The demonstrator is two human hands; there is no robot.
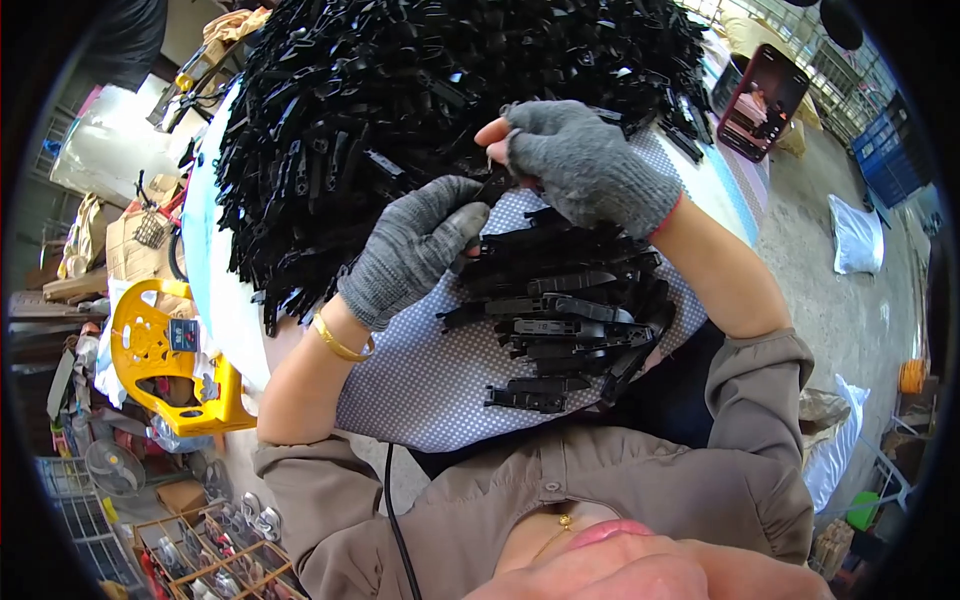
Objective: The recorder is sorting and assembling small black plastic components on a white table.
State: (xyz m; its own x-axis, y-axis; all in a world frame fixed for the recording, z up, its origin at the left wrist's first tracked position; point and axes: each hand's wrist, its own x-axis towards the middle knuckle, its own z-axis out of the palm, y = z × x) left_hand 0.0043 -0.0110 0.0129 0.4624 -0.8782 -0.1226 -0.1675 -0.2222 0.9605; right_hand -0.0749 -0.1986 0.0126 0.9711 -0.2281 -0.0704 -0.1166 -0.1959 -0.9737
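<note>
Left hand (405, 248) pinches the black part (493, 186) at 12 o'clock from view centre; right hand (585, 165) curls at 1 o'clock, its grip hidden. Steady the part with the left thumb.

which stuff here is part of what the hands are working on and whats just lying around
Apparently in the work:
- small black piece in the left hand, right hand beside it
- big black heap
- smaller black pile
- patterned cloth

Apparently just about:
- phone
- yellow chair
- fan
- blue crate
</note>
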